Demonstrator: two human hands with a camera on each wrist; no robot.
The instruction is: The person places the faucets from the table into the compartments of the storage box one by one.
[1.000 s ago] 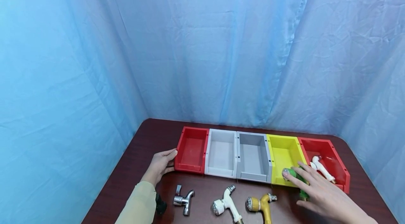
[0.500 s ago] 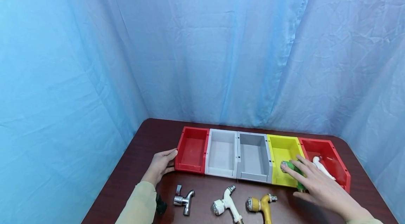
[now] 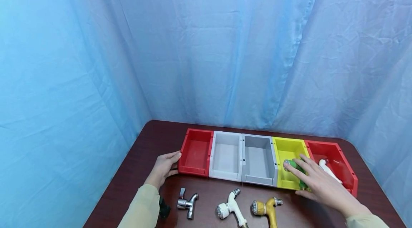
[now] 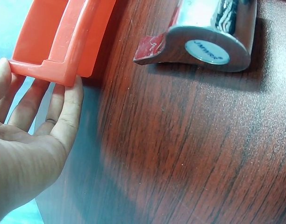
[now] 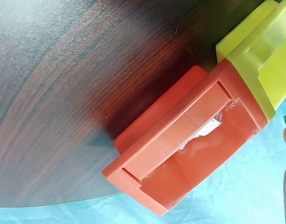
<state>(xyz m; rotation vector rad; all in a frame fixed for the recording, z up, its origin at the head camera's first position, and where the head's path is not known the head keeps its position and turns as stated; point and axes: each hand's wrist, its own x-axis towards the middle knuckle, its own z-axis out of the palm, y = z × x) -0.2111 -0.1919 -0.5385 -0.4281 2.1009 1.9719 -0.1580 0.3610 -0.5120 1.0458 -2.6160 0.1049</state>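
Observation:
In the head view my left hand (image 3: 163,168) holds the outer side of the left red bin (image 3: 195,151). The left wrist view shows its thumb at the rim and fingers against the underside of the red bin (image 4: 63,51). My right hand (image 3: 322,187) grips a green faucet (image 3: 292,164) at the front of the yellow bin (image 3: 283,183); its fingers hide part of the faucet, and I cannot tell whether it touches the bin floor. A white faucet (image 3: 329,170) lies in the right red bin (image 3: 349,170).
A white bin (image 3: 225,153) and a grey bin (image 3: 257,158) stand between the red and yellow ones. In front lie a chrome faucet (image 3: 187,204), a white faucet (image 3: 234,206), a yellow-gold faucet (image 3: 269,210) and a black object (image 3: 164,209). Blue curtains (image 3: 206,49) surround the table.
My right hand has moved slightly left and away from me, carrying the green faucet farther over the yellow bin. The left hand keeps its place at the red bin.

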